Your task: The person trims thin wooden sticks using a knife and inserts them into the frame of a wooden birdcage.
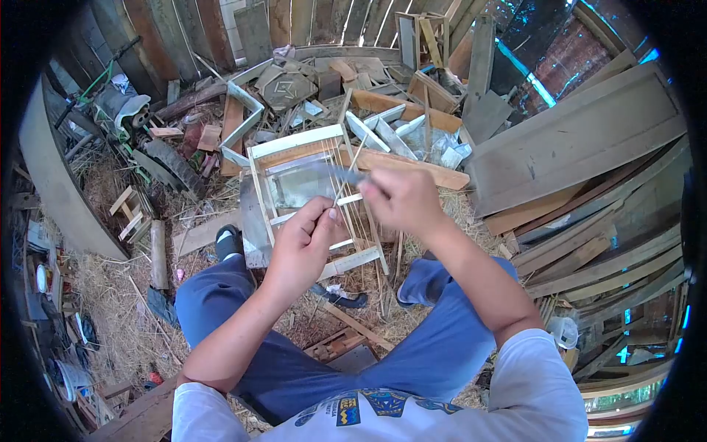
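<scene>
My left hand (305, 230) is closed in a pinch around a thin wooden stick (356, 156), which slants up and to the right. My right hand (403, 200) is wrapped round a knife (345, 174); its blade points left, smeared by motion, and crosses close to the stick. Whether the blade touches the stick I cannot tell. Below and beyond both hands stands a pale wooden frame (296, 140) with crossbars, between my legs. Several thin strips lie along the frame's right side, partly hidden by my hands.
Scrap boards (412, 171) and white-painted wood pieces (383, 132) are heaped beyond the frame. A small wheeled vehicle (140, 121) stands at the left. Large planks (582, 136) lean at the right. Straw (110, 309) covers the ground, with a short log (158, 254) on it.
</scene>
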Demonstrator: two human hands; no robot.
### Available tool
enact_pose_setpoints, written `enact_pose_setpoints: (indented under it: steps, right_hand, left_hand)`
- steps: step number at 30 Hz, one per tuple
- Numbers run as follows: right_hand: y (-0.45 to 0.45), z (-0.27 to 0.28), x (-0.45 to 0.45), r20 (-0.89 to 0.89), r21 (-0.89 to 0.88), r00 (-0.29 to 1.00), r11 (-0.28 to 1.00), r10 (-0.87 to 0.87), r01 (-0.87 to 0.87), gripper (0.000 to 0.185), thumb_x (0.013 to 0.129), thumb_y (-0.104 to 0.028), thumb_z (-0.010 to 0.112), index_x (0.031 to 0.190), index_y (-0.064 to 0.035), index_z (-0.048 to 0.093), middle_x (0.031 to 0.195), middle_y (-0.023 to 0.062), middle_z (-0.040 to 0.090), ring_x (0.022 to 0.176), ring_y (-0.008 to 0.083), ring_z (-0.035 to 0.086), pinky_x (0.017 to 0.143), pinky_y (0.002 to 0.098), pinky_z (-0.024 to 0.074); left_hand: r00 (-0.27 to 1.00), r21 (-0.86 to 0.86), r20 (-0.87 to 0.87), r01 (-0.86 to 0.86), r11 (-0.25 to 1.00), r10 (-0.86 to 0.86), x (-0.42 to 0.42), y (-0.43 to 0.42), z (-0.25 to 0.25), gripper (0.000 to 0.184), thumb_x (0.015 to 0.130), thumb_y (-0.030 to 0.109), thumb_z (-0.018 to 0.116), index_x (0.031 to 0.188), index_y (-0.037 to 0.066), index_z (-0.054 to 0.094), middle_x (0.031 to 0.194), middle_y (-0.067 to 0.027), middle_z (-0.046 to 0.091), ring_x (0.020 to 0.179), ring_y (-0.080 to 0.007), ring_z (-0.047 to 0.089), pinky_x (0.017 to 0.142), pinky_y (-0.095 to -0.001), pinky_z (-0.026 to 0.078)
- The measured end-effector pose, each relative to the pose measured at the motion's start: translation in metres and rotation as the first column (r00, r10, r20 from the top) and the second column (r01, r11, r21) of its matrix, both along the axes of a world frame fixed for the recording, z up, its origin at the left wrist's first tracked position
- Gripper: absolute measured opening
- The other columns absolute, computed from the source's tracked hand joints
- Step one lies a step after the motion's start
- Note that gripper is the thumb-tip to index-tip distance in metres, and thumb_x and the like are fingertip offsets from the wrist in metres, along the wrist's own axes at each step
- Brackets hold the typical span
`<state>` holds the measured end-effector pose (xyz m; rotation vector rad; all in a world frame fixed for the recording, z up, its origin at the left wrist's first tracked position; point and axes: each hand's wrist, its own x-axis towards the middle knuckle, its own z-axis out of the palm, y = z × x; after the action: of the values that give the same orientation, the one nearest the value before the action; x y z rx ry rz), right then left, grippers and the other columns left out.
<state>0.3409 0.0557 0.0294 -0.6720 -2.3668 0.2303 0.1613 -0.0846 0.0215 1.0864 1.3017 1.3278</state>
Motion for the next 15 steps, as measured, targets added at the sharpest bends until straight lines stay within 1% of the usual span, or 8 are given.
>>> enact_pose_setpoints:
  steps: [1, 3, 5, 7, 10, 12, 13, 15]
  right_hand:
    - [0.008, 0.001, 0.002, 0.0, 0.002, 1.0, 1.0, 0.0, 0.0, 0.032, 0.095, -0.032, 0.07, 0.078, -0.0062, 0.061, 0.06, 0.013, 0.057, 0.052, 0.0353, 0.059, 0.049, 0.0444, 0.0441]
    - [0.03, 0.008, 0.015, -0.015, -0.159, 0.967, 0.956, -0.253, 0.248, 0.034, 0.1, -0.031, 0.066, 0.08, -0.0031, 0.061, 0.061, 0.0147, 0.056, 0.052, 0.034, 0.057, 0.051, 0.0424, 0.0438]
    - [0.049, 0.007, 0.031, -0.026, -0.193, 0.951, 0.935, -0.308, 0.297, 0.036, 0.101, -0.033, 0.064, 0.08, -0.0044, 0.061, 0.062, 0.0157, 0.057, 0.054, 0.036, 0.059, 0.051, 0.0443, 0.0445]
    - [0.049, 0.009, 0.031, -0.044, -0.23, 0.934, 0.913, -0.355, 0.336, 0.037, 0.102, -0.035, 0.062, 0.08, -0.0056, 0.061, 0.063, 0.0167, 0.059, 0.057, 0.038, 0.061, 0.052, 0.0462, 0.0451]
    - [0.023, 0.009, 0.025, -0.088, -0.249, 0.961, 0.94, -0.263, 0.235, 0.035, 0.101, -0.033, 0.064, 0.079, -0.006, 0.061, 0.064, 0.0165, 0.059, 0.057, 0.0379, 0.061, 0.052, 0.0464, 0.045]
    - [0.003, 0.009, 0.008, -0.132, -0.144, 0.99, 0.989, -0.042, 0.023, 0.035, 0.099, -0.033, 0.066, 0.076, -0.0068, 0.059, 0.065, 0.0145, 0.06, 0.057, 0.036, 0.061, 0.051, 0.045, 0.0451]
    - [-0.002, 0.008, 0.005, -0.132, -0.145, 0.99, 0.989, -0.044, 0.025, 0.035, 0.099, -0.033, 0.066, 0.076, -0.0068, 0.059, 0.065, 0.0145, 0.06, 0.057, 0.036, 0.061, 0.051, 0.045, 0.0451]
    - [-0.008, 0.007, 0.003, 0.031, -0.034, 0.997, 0.997, 0.067, -0.066, 0.036, 0.097, -0.035, 0.069, 0.074, -0.0089, 0.058, 0.062, 0.0117, 0.061, 0.055, 0.0326, 0.063, 0.05, 0.0432, 0.0457]
  left_hand:
    - [0.999, -0.068, -0.014, 0.032, 0.997, -0.033, -0.002, -0.002, 0.003, 0.016, 0.11, 0.013, 0.052, 0.105, 0.0, 0.06, 0.087, 0.0007, 0.061, 0.082, -0.004, 0.055, 0.075, -0.0226, 0.047]
    - [0.998, -0.051, -0.032, 0.049, 0.997, -0.051, -0.002, -0.003, 0.007, 0.015, 0.11, 0.013, 0.052, 0.105, 0.001, 0.06, 0.086, 0.0015, 0.059, 0.082, -0.0039, 0.054, 0.074, -0.0225, 0.046]
    - [0.996, -0.031, -0.05, 0.068, 0.997, -0.069, 0.0, -0.003, 0.008, 0.015, 0.11, 0.013, 0.051, 0.104, 0.002, 0.059, 0.085, 0.0022, 0.057, 0.081, -0.0039, 0.054, 0.074, -0.0224, 0.046]
    - [0.999, 0.023, 0.033, 0.033, 0.999, -0.033, 0.0, -0.003, 0.005, 0.016, 0.112, 0.017, 0.05, 0.105, 0.008, 0.059, 0.073, 0.0098, 0.042, 0.063, 0.0004, 0.034, 0.054, -0.0212, 0.027]
    - [1.0, 0.029, 0.012, 0.019, 0.999, -0.019, -0.001, -0.001, 0.005, 0.015, 0.112, 0.018, 0.05, 0.104, 0.009, 0.06, 0.073, 0.0096, 0.043, 0.062, 0.0006, 0.034, 0.053, -0.0211, 0.026]
    - [0.998, 0.006, 0.049, 0.028, 1.0, -0.028, 0.0, -0.002, 0.005, 0.015, 0.112, 0.018, 0.05, 0.105, 0.009, 0.06, 0.073, 0.0095, 0.043, 0.061, 0.0005, 0.035, 0.053, -0.0211, 0.026]
    - [0.996, -0.009, 0.082, 0.045, 0.999, -0.044, 0.001, -0.002, 0.005, 0.015, 0.112, 0.019, 0.051, 0.106, 0.009, 0.06, 0.073, 0.0093, 0.044, 0.061, 0.0005, 0.035, 0.052, -0.0211, 0.027]
    - [0.996, -0.006, 0.079, 0.037, 0.999, -0.036, 0.001, -0.001, 0.002, 0.016, 0.112, 0.019, 0.051, 0.106, 0.008, 0.061, 0.073, 0.0092, 0.044, 0.061, 0.0005, 0.035, 0.052, -0.0211, 0.027]
